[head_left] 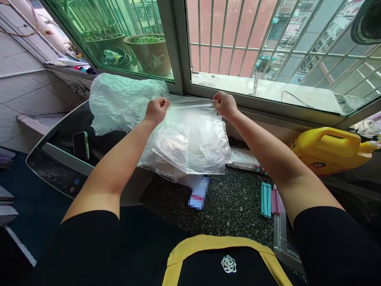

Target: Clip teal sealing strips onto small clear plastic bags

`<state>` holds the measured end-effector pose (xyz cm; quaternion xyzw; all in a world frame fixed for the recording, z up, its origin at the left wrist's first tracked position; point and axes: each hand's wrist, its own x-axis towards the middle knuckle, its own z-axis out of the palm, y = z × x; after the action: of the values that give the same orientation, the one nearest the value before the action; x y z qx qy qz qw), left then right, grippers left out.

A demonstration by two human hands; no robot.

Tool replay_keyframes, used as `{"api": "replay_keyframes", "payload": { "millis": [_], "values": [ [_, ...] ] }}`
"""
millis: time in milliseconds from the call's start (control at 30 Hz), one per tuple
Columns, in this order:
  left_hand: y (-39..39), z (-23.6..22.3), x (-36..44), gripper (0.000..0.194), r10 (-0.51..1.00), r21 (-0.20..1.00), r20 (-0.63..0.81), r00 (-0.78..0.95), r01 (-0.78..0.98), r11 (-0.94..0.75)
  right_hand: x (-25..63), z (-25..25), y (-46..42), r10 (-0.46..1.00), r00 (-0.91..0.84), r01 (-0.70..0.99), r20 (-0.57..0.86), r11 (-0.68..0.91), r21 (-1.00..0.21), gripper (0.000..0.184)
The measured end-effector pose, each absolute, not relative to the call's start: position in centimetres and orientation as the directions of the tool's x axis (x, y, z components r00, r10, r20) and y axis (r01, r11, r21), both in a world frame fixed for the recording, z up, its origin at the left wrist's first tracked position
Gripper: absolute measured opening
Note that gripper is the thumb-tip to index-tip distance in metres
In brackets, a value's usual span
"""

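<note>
While both arms stretch out toward the window, the left hand (156, 110) and the right hand (224, 104) each pinch the top edge of a clear bag (190, 139), fingers closed tight on the thin plastic at either end. The bag hangs between the two hands, raised above the counter (235, 202), its upper edge pulled fairly straight in front of the sill (268, 104) and its lower part drooping in wrinkled folds just over the counter's back edge. Behind the left hand a second heap of plastic (119, 101) puffs up, seemingly joined to the held sheet, resting on the dark lid of a washer (56, 167). A phone (81, 145) lies flat on that lid, well apart from the hands. Below the bag, on the speckled counter, sits a small blurred white item (199, 194). Farther right, under the right forearm, lie a few clips (269, 198) in teal and pink, side by side. A yellow jug (330, 150) lies against the wall at the right, well clear of the bag. Beyond the glass, pots (149, 53) stand on the ledge outside.
</note>
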<state>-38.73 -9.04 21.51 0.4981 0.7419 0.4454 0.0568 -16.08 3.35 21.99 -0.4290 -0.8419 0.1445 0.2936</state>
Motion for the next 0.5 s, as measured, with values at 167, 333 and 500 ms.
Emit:
{"api": "replay_keyframes", "payload": {
  "millis": [167, 333, 500],
  "values": [
    [-8.0, 20.4, -40.0, 0.014, 0.8, 0.578, 0.278, -0.532, 0.758, 0.302, -17.7, 19.7, 4.3, 0.818, -0.486, 0.644, 0.309, 0.574, -0.506, 0.016],
    [-7.6, 19.7, -40.4, 0.021, 0.801, 0.483, 0.199, -0.565, 0.767, 0.421, -18.4, 17.5, 5.0, 0.822, -0.508, 0.656, 0.258, 0.564, -0.502, 0.02],
    [-7.3, 19.0, -40.5, 0.026, 0.808, 0.43, 0.151, -0.569, 0.774, 0.465, -18.8, 16.0, 5.6, 0.839, -0.494, 0.681, 0.228, 0.536, -0.499, 0.021]
  ]
}}
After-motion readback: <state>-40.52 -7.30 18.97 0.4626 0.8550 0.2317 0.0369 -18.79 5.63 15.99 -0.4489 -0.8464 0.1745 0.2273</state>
